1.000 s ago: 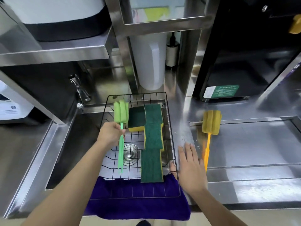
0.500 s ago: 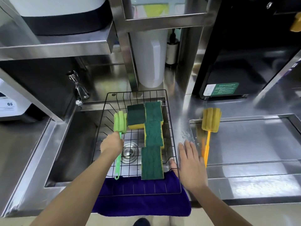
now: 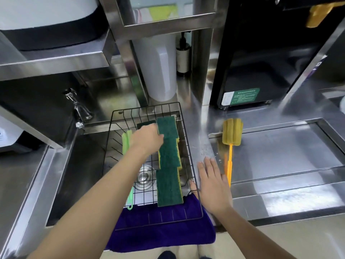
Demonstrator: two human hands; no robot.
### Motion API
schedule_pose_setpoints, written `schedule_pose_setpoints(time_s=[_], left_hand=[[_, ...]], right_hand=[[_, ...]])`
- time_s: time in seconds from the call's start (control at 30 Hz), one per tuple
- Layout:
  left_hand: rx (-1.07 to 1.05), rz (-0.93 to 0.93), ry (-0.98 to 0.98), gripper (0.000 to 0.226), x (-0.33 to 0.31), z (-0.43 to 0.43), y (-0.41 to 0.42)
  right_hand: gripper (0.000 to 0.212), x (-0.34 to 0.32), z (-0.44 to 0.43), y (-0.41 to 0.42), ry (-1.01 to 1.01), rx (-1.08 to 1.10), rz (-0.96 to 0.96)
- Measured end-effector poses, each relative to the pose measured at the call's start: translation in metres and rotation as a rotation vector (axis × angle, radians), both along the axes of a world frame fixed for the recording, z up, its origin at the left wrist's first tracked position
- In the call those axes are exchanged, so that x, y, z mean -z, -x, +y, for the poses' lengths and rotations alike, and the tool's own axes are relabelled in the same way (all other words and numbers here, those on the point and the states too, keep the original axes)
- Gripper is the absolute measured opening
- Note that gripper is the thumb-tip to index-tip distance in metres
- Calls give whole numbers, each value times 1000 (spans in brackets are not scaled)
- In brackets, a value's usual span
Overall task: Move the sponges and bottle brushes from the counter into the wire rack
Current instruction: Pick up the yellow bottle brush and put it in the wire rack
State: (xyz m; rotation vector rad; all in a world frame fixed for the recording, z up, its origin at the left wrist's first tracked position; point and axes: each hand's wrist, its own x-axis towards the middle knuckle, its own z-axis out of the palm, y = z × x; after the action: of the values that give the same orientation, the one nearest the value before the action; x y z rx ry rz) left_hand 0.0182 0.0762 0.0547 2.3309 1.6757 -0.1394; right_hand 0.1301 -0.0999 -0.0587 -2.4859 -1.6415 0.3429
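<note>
Nearest the viewer, a purple cloth (image 3: 160, 238) hangs over the counter edge under the front of a black wire rack (image 3: 194, 182) set over the sink. Right hand (image 3: 214, 187) lies flat and spread on the steel counter (image 3: 280, 200) just beside the rack, holding nothing. Inside the rack, green-topped sponges (image 3: 169, 169) lie in a row, and a green bottle brush (image 3: 127, 144) rests along the left. Left hand (image 3: 147, 140) reaches over the far sponges; whether it grips one cannot be told. Farther right, a yellow bottle brush (image 3: 231, 135) lies on the counter.
</note>
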Motion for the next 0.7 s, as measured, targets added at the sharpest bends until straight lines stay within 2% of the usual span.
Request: schedule_pose_setpoints(time_s=[0.2,0.33,0.53,0.6,0.7], left_hand=[[245,-172,-44,30,4,-38,-82],[419,-107,-57,32,18,-63,-115],[445,55,35,57,44,-93,-140],[435,63,93,57,52,-99,-147],[480,97,102,45,59,-105,-156]], right_hand=[[64,-4,-1,0,-55,-19,-4],[64,-6,-1,0,-88,-27,16],[54,-3,-4,0,-149,-14,43],[47,-6,-5,0,-179,0,64],[31,-16,-7,-1,-291,70,132]])
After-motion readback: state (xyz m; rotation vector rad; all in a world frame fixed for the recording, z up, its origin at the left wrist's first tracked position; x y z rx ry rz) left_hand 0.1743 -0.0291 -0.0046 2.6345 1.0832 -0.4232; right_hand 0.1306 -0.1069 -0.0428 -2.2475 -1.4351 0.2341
